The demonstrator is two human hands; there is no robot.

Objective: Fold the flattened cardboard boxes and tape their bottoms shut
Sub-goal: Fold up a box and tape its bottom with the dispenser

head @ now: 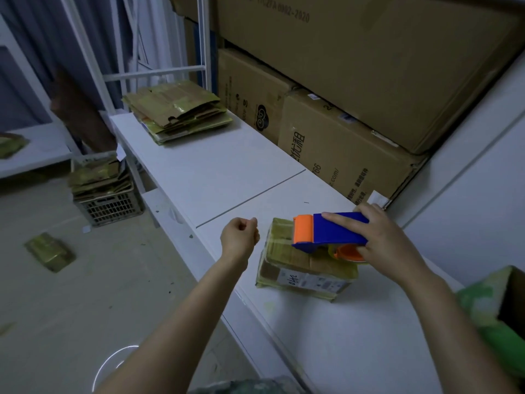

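Careful: right hand (389, 240) grips blue-and-orange plastic tape dispenser (335, 228) atop small yellow-taped cardboard box (298, 264) near white bench (255, 172) front edge; left hand (238, 237) curled, empty. Unbraced, box may slide off.

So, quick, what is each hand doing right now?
Left hand: closed in a loose fist, holding nothing visible.
Right hand: gripping the blue and orange plastic tape dispenser.

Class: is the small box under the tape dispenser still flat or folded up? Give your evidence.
Folded up: the small box shows a top face and a labelled side wall, with the tape dispenser on top.
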